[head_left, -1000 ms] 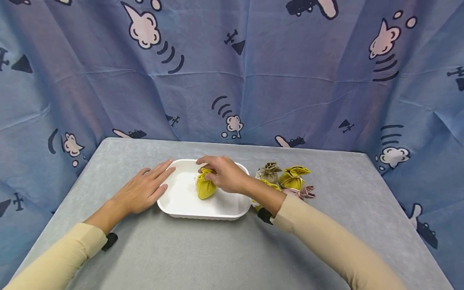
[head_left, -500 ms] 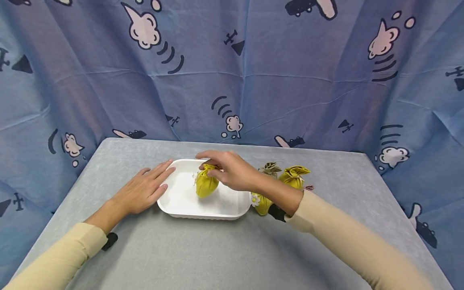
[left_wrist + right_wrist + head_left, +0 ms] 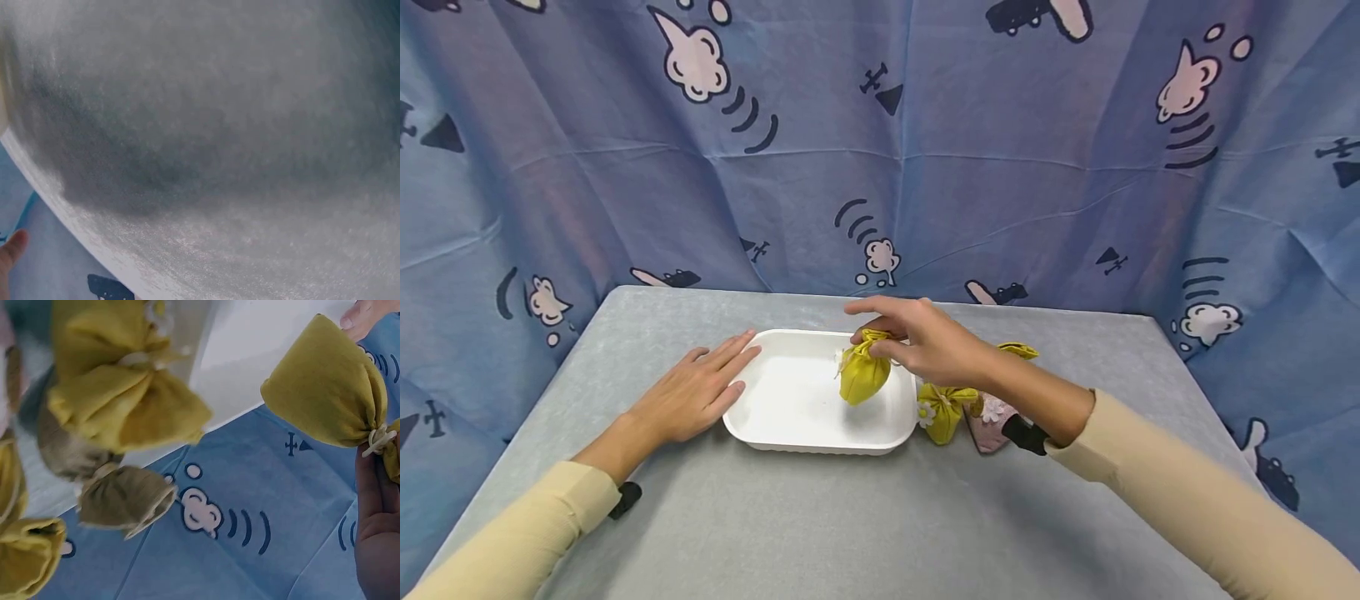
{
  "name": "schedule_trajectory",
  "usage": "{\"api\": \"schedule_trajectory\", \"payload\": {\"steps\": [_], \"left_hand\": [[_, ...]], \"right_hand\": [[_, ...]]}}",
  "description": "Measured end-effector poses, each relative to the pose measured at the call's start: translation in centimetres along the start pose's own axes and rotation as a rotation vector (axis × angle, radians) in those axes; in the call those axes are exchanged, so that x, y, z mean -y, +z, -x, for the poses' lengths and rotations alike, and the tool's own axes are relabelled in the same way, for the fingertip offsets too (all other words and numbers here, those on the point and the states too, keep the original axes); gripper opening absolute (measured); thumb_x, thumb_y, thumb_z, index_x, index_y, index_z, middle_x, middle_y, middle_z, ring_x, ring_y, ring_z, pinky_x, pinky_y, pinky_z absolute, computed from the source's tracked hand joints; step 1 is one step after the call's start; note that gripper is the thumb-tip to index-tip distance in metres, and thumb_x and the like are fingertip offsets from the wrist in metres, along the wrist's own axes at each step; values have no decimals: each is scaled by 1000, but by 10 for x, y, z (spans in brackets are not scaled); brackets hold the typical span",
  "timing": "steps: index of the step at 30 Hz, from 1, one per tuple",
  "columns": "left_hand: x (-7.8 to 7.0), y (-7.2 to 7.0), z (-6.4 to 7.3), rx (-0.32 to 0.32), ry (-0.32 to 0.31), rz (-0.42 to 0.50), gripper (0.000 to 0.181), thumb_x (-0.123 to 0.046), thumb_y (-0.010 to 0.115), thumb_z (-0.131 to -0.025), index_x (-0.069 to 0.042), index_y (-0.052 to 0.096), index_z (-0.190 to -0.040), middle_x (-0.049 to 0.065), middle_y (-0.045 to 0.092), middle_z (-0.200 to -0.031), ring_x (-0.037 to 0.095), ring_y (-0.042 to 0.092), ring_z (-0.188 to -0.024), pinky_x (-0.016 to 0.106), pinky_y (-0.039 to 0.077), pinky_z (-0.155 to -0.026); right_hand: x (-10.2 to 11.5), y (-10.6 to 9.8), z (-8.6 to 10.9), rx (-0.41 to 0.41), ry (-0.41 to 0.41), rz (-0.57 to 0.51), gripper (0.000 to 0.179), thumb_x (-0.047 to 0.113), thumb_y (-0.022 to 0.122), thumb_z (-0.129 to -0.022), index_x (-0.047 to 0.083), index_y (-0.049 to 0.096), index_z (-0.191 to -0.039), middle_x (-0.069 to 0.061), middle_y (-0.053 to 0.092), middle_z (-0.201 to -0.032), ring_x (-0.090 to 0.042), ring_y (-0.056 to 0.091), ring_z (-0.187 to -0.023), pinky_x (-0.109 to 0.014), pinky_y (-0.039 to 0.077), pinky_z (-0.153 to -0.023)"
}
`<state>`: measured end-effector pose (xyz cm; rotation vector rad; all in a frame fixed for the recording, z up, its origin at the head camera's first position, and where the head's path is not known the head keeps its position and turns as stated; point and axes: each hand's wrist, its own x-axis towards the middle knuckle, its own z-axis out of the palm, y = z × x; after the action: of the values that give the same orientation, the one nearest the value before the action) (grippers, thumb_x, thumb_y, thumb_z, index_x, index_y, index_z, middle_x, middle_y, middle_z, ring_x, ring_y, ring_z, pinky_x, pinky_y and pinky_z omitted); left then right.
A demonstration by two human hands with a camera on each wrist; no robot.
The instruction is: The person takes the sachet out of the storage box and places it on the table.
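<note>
My right hand (image 3: pixel 928 337) pinches a yellow drawstring pouch (image 3: pixel 863 377) by its gathered neck, and the pouch hangs over the right part of a white tray (image 3: pixel 790 417). In the right wrist view the pouch (image 3: pixel 331 381) shows its full body and a pale cord tied at the neck, with fingers (image 3: pixel 375 494) at the tie. The left hand (image 3: pixel 700 392) lies with straight fingers on the tray's left rim. Only a fingertip of a hand (image 3: pixel 15 247) shows at the corner of the left wrist view, beside the grey table surface.
Right of the tray stand another yellow pouch (image 3: pixel 943 417) with a white flower and a pink pouch (image 3: pixel 988 429). The right wrist view also shows an olive-brown pouch (image 3: pixel 119 487). A blue patterned curtain (image 3: pixel 820 150) hangs behind the grey table (image 3: pixel 790 525).
The right hand has lifted the yellow pouch from the tray's middle and carried it right. Its forearm has shifted right over the other pouches. The left hand has stayed on the rim.
</note>
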<state>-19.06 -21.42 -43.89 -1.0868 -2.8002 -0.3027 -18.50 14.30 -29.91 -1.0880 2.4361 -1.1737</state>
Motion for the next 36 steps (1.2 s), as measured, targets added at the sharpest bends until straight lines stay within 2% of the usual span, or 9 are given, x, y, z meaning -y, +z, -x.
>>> {"api": "schedule_trajectory", "payload": {"steps": [7, 10, 13, 16, 20, 27, 32, 36], "left_hand": [[-1, 0, 1, 14, -14, 1, 56, -31, 42, -105, -8, 33, -156, 10, 23, -164, 32, 33, -145, 58, 37, -103], [-1, 1, 1, 9, -11, 1, 56, -30, 42, -105, -7, 34, -155, 11, 23, -164, 31, 34, -145, 57, 37, -103], [-1, 1, 2, 3, -10, 3, 56, -30, 42, -105, -7, 34, -155, 11, 24, -164, 30, 34, -145, 57, 37, -103], [-1, 2, 2, -1, -7, 3, 55, -30, 42, -105, -7, 35, -155, 11, 25, -163, 30, 35, -144, 57, 38, -102], [-1, 2, 2, -9, 1, -3, 55, -29, 43, -105, -6, 35, -154, 12, 26, -162, 31, 36, -144, 57, 38, -102], [-1, 2, 1, -22, 7, -3, 54, -27, 43, -104, -5, 36, -154, 12, 26, -163, 30, 38, -143, 57, 39, -100], [0, 3, 0, -40, 17, -1, 54, -26, 44, -104, -5, 37, -153, 12, 28, -162, 29, 39, -142, 56, 40, -99], [1, 4, 0, -41, 24, -9, 54, -27, 44, -104, -5, 37, -153, 14, 29, -161, 29, 39, -142, 56, 40, -98]], "right_hand": [[-4, -13, 19, -98, 27, -113, 50, -8, 63, -93, 4, 53, -140, -12, 72, -115, -19, 69, -108, -27, 52, -77], [-6, -20, 26, -127, 28, -118, 48, -8, 63, -93, 3, 55, -138, -13, 72, -115, -20, 69, -107, -25, 51, -74], [-8, -26, 34, -150, 17, -111, 44, -9, 64, -92, 0, 58, -134, -13, 72, -114, -21, 70, -106, -25, 54, -78], [-12, -33, 43, -175, 9, -95, 36, -8, 64, -92, 0, 64, -127, -11, 71, -115, -20, 69, -105, -29, 55, -88], [-16, -42, 57, -202, 33, -60, 31, -6, 65, -93, 3, 69, -122, -8, 70, -116, -15, 68, -107, -29, 54, -90], [-24, -60, 79, -263, 27, -16, 30, -7, 65, -92, 1, 69, -121, -11, 71, -115, -12, 70, -101, -25, 56, -79], [-24, -71, 94, -313, 48, 45, 30, -7, 64, -92, 2, 70, -121, -12, 72, -114, -10, 69, -100, -23, 55, -82], [-26, -79, 106, -357, 68, 81, 30, -7, 65, -92, 3, 71, -119, -11, 72, -112, -11, 70, -97, -22, 56, -79]]}}
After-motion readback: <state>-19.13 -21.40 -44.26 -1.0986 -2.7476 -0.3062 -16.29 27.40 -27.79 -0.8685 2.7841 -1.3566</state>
